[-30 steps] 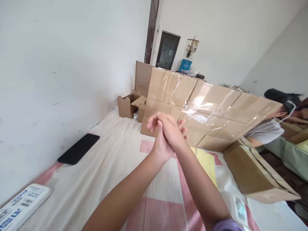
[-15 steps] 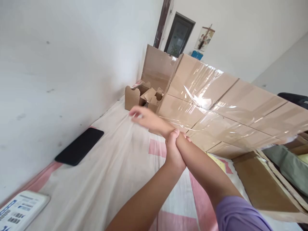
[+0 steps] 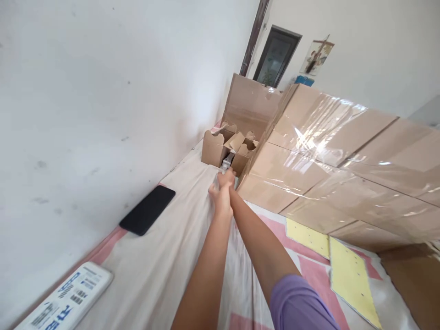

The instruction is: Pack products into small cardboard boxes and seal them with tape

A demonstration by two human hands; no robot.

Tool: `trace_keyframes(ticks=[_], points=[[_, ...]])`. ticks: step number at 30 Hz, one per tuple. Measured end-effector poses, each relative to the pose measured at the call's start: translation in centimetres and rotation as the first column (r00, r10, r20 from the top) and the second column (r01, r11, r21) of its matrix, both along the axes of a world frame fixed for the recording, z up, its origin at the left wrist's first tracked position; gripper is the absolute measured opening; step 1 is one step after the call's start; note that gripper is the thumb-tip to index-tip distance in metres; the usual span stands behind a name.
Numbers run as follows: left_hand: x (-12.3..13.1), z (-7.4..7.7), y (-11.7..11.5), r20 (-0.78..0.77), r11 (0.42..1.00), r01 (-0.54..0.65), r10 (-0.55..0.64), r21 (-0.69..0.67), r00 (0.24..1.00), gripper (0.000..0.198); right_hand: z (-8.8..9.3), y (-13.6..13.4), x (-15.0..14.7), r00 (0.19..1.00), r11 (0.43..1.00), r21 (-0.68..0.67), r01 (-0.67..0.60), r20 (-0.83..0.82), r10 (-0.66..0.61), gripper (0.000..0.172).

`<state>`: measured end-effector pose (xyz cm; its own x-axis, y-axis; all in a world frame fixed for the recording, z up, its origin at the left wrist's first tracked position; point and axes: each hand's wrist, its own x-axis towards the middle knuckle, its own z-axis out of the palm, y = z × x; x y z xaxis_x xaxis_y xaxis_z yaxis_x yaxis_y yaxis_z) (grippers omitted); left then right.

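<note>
Both of my arms stretch forward to the open cardboard cartons (image 3: pixel 213 149) beside the wall. My right hand (image 3: pixel 227 177) is closed at the near end of a small grey object (image 3: pixel 228 160), which lies between two carton parts; its fingertips are partly hidden. Just behind and against it, at the right wrist, is my left hand (image 3: pixel 219 195). A finger or thumb of the left hand shows on its left side, while its other fingers are overlapped and hard to make out.
A black phone (image 3: pixel 147 210) and a white labelled box (image 3: pixel 65 298) lie along the wall on the left. Stacked boxes in clear film (image 3: pixel 323 169) stand on the right. Yellow pieces (image 3: pixel 354 279) lie on the pink and white cloth (image 3: pixel 172 261). Another carton (image 3: pixel 412 275) is at the lower right.
My right hand has moved forward to the grey object. My left hand, earlier wrapped round the right forearm, has moved forward beside the right wrist. The view has shifted, showing more of the yellow pieces.
</note>
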<state>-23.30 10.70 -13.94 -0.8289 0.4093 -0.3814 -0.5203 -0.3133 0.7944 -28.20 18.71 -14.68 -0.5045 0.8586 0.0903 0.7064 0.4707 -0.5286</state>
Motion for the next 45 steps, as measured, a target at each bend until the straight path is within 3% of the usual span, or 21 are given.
trace_keyframes(ticks=[3,5,8,10,12,15,17,23,32,38,42,45], points=[[-5.9,0.1,-0.1,-0.168,0.969,-0.205,0.181,-0.136,0.969,0.076,-2.0,0.5,-1.1,0.999,0.999,-0.008,0.041,0.011,-0.041,0.049],[-9.7,0.3,0.6,-0.349,0.946,-0.267,0.19,-0.186,0.918,0.089,-2.6,1.2,-2.0,0.998,0.998,-0.013,0.055,0.03,-0.055,0.042],[-14.3,-0.6,3.0,-0.664,0.875,-0.315,-0.009,-0.367,0.748,0.116,-2.8,2.6,-2.9,0.995,0.997,-0.009,0.081,0.059,-0.08,0.033],[-16.2,-2.1,5.0,-0.726,0.803,-0.323,-0.188,-0.502,0.662,0.13,-2.9,3.4,-3.0,0.993,0.994,0.005,0.105,0.063,-0.105,0.033],[-17.3,-3.9,6.9,-0.718,0.767,-0.301,-0.28,-0.566,0.637,0.138,-3.1,3.9,-2.9,0.99,0.992,0.015,0.126,0.062,-0.127,0.035],[-18.0,-6.1,8.8,-0.765,0.758,-0.342,-0.305,-0.556,0.567,0.136,-3.5,4.0,-2.9,0.99,0.992,0.032,0.125,0.057,-0.126,0.035],[-18.1,-6.7,9.4,-0.796,0.76,-0.381,-0.284,-0.526,0.534,0.133,-3.7,3.8,-3.0,0.992,0.994,0.037,0.107,0.057,-0.109,0.036],[-18.3,-6.7,9.4,-0.818,0.785,-0.379,-0.263,-0.489,0.512,0.132,-4.4,2.7,-3.7,0.999,0.994,0.1,0.046,0.018,-0.048,0.045],[-18.3,-6.6,9.3,-0.819,0.8,-0.363,-0.257,-0.478,0.513,0.133,-4.4,3.0,-3.9,0.991,0.996,0.087,-0.033,0.129,0.022,0.065],[-18.5,-7.0,9.5,-0.819,0.81,-0.352,-0.251,-0.47,0.516,0.132,-4.9,4.2,-3.5,0.996,0.996,0.066,-0.06,0.075,0.055,0.062],[-18.3,-6.0,8.9,-0.802,0.794,-0.354,-0.259,-0.494,0.539,0.126,-4.9,4.4,-3.5,0.993,0.994,0.073,-0.084,0.084,0.077,0.062],[-18.7,-3.9,5.8,-0.769,0.74,-0.362,-0.318,-0.567,0.555,0.088,-4.8,4.3,-3.5,0.99,0.99,0.091,-0.112,0.101,0.102,0.063]])
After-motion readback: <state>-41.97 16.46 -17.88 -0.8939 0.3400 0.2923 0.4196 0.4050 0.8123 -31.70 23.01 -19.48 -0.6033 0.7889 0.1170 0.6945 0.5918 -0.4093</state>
